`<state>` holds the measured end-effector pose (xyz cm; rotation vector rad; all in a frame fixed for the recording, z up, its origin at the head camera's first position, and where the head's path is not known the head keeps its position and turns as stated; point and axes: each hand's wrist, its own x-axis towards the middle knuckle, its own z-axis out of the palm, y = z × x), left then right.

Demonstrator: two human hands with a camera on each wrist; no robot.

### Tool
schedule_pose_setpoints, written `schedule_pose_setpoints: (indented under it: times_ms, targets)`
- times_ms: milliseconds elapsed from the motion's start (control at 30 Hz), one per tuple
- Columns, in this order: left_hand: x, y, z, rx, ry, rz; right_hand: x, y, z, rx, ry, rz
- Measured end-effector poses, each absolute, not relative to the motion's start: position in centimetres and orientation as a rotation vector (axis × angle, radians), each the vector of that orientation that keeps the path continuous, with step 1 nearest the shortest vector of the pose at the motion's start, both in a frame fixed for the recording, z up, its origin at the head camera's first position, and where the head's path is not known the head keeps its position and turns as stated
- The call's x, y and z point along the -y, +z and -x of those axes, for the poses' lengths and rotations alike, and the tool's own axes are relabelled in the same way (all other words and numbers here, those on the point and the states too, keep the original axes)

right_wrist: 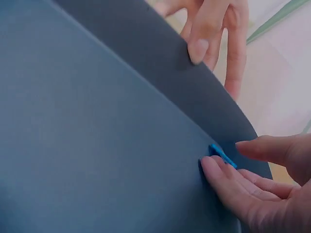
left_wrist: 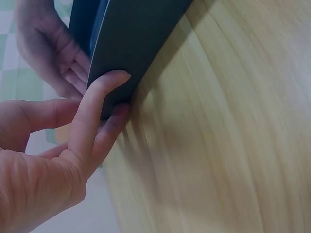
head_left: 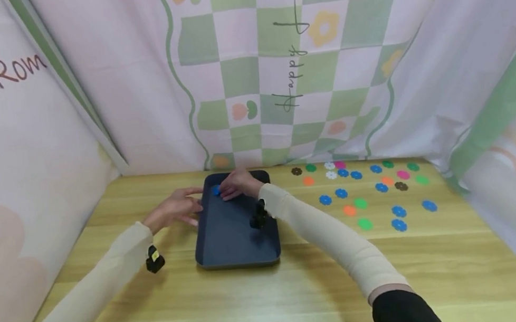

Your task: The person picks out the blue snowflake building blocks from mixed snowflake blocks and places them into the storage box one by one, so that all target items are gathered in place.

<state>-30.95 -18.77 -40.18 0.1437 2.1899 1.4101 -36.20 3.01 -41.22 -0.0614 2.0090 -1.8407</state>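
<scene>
Right hand (head_left: 240, 183), fingers extended and thumb apart, touches a blue disc (head_left: 215, 190) in the far left corner of the dark tray (head_left: 235, 238). Left hand (head_left: 177, 208), fingers spread, touches the tray's left wall; flower-shaped discs (head_left: 341, 193) lie to the right on the worktop (head_left: 339, 284).

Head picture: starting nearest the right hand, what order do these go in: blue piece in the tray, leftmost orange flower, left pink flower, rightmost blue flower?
1. Blue piece: in the tray, by the right hand.
2. Leftmost orange flower: right of the tray.
3. Left pink flower: farther right, toward the back.
4. Rightmost blue flower: far right.
</scene>
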Motion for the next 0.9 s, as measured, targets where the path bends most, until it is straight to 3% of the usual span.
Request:
schedule_pose_setpoints:
  times_ms: [400, 567, 900]
  targets:
    - [18.7, -40.0, 30.9, -2.174, 1.414, -0.117, -6.4, -39.9, 35.2, -2.077, -1.805, 0.226]
    - [18.2, -39.1, 31.4, -2.16, 1.388, -0.123, -9.7, -38.6, 34.9, -2.074, -1.887, 0.222]
    - [17.9, -39.2, 31.0, -2.135, 1.4, -0.112, -16.3, -37.7, 33.9, -2.169, -1.624, 0.369]
